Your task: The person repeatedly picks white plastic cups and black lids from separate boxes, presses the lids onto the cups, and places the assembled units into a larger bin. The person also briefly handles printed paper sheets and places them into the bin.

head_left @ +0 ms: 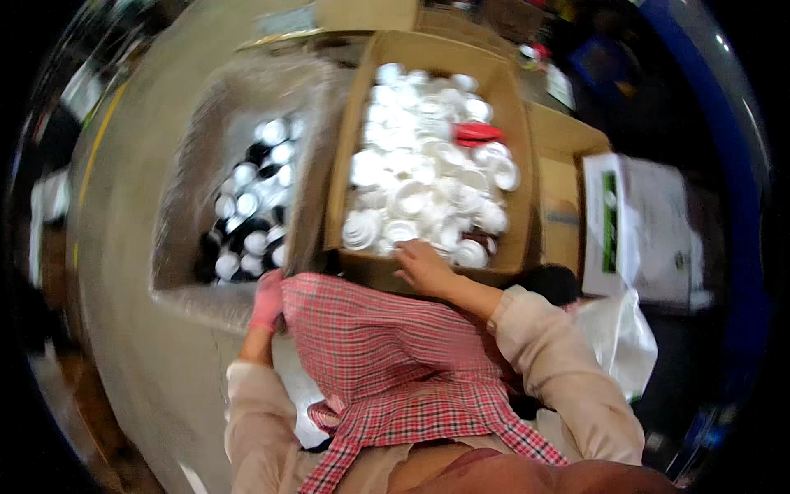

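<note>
My right hand (423, 267), bare, reaches over the near rim of a cardboard box (336, 216). Its fingers are stretched out and touch or hover just above white round plastic lids (411, 198) heaped inside. A red piece (477, 134) lies among the lids toward the far right. My left hand (268, 300), in a pink glove, is closed at the left corner of the red checked apron (387, 321) spread over my lap. It appears to grip the cloth, beside the near right corner of a plastic-lined box (185, 214). Black and white round caps (247, 202) lie in that box.
White cartons (646, 222) stand to the right, past an open cardboard flap (559, 189). A white plastic bag (621, 346) sits by my right elbow. More cardboard (362, 15) lies beyond the boxes. A yellow floor line (100, 140) runs along the left.
</note>
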A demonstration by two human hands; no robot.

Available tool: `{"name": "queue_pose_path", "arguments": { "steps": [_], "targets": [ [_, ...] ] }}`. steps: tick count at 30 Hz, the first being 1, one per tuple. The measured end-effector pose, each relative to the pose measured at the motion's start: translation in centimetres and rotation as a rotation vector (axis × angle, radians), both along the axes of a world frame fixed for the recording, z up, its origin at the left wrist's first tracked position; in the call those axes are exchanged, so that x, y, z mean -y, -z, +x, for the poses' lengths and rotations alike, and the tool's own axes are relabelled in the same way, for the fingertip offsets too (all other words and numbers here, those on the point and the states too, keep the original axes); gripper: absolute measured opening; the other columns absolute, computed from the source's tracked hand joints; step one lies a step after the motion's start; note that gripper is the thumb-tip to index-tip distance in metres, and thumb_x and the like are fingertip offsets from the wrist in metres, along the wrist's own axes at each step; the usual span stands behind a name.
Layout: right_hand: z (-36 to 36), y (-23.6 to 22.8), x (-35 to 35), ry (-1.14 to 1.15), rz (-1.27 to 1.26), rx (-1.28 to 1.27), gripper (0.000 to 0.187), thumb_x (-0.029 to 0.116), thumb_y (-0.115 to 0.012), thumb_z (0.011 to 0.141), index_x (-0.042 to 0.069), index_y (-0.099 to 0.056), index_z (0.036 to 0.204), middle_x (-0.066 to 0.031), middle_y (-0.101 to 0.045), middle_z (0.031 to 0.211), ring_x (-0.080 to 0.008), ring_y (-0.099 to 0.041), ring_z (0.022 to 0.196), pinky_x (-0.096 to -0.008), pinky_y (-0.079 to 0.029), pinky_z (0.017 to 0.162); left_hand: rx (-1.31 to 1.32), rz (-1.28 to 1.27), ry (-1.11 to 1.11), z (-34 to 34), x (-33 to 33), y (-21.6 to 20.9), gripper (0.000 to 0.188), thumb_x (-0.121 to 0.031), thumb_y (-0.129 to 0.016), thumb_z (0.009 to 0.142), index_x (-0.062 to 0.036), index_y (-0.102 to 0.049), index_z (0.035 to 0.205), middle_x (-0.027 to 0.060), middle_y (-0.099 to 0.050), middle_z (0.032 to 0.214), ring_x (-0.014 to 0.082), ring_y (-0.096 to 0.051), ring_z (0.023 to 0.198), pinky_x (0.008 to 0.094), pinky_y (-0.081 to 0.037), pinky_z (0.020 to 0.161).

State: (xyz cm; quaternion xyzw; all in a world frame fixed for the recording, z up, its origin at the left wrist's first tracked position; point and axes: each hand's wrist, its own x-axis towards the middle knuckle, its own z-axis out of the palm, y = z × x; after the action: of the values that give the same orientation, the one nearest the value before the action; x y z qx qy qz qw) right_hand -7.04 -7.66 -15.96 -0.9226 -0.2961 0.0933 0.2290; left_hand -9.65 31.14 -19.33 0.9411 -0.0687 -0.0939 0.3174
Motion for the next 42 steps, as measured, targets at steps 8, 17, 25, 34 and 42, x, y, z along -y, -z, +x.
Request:
{"name": "queue_pose_path", "arguments": {
  "steps": [8,17,25,34,42],
  "targets": [
    [-1.1,-15.1,18.3,0.328,0.42,0.352,0.025,0.019,-0.06,0.088,0.002,-0.06,0.106,-0.0163,-0.058,0.111,-0.0339,-0.057,0.104,-0.0388,-0.047,0.09,0.176,0.342,0.131,-6.9,-4.4,6.6,0.045,-0.032,-0.062,0.081,-0.0018,-0.058,0.114,0.0202,-0.059,0.109,0.0402,-0.051,0.104,0.0473,-0.039,0.09],
    [-0.8,6.3,46.3,1.494,-0.131,-0.307,0.025,0.024,-0.062,0.084,0.005,-0.069,0.099,-0.0173,-0.068,0.098,-0.0303,-0.066,0.09,-0.0397,-0.051,0.077,-0.402,0.248,-0.208,-19.7,-7.9,1.2,0.053,-0.028,-0.068,0.08,-0.0004,-0.055,0.123,0.0234,-0.062,0.113,0.0375,-0.057,0.104,0.0421,-0.045,0.084],
    [-5.7,21.7,48.3,1.585,-0.428,-0.948,0.084,0.018,-0.069,0.08,0.019,-0.019,0.147,-0.0243,-0.025,0.143,-0.0454,-0.035,0.127,-0.061,-0.033,0.1,-0.311,0.876,-0.614,-10.2,-0.6,-15.5,0.066,-0.017,-0.065,0.082,0.0058,-0.039,0.137,0.0246,-0.048,0.135,0.038,-0.045,0.126,0.041,-0.035,0.106],
    [-9.2,26.5,54.5,1.541,-0.289,-0.914,0.098,0.024,-0.079,0.064,0.025,-0.027,0.146,-0.0215,-0.012,0.154,-0.0469,-0.026,0.133,-0.0587,-0.033,0.102,-0.039,0.07,-0.196,5.0,22.8,-18.2,0.049,0.004,-0.052,0.089,0.0029,-0.042,0.137,0.0168,-0.049,0.132,0.025,-0.05,0.12,0.0354,-0.038,0.103],
    [8.0,22.0,40.0,0.757,-0.547,-0.646,0.091,0.015,-0.074,0.078,0.028,-0.02,0.149,-0.0145,-0.021,0.151,-0.0438,-0.023,0.135,-0.0614,-0.036,0.1,-0.199,-0.212,0.286,10.3,38.2,-14.3,0.046,0.009,-0.058,0.079,0.0059,-0.051,0.125,0.0158,-0.062,0.116,0.0233,-0.06,0.109,0.0316,-0.043,0.097]
  ]
}}
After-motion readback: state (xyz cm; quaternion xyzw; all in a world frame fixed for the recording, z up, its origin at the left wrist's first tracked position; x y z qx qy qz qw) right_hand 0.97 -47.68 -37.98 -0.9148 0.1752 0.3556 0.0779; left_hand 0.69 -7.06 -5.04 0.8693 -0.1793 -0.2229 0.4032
